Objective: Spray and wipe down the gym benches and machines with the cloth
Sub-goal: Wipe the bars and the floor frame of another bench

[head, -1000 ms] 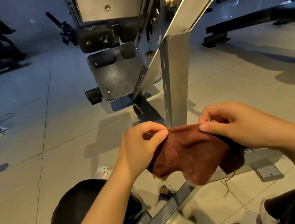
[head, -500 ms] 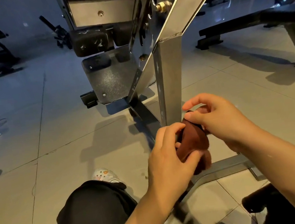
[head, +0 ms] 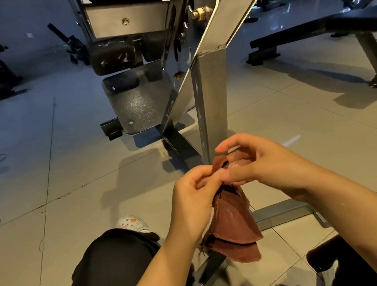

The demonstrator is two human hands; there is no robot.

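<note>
Now my left hand point(head: 194, 204) pinches the folded top of the cloth point(head: 233, 225) between thumb and forefinger. My right hand point(head: 261, 165) meets it thumb-first, other fingers curled loosely above; whether it truly grips, I cannot tell. A second ago the cloth was stretched flat; now it hangs doubled below my fingers, probably refolded for wiping the machine post point(head: 211, 104) just behind.

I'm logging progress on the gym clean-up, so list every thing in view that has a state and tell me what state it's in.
cloth: folded, hanging in the air, off the machine
left hand: fingers pinch the cloth's top edge
right hand: thumb and fingers pinch the same top edge
machine upright post: upright, not touched by cloth or hands
flat bench: standing on the floor at right, untouched
</note>
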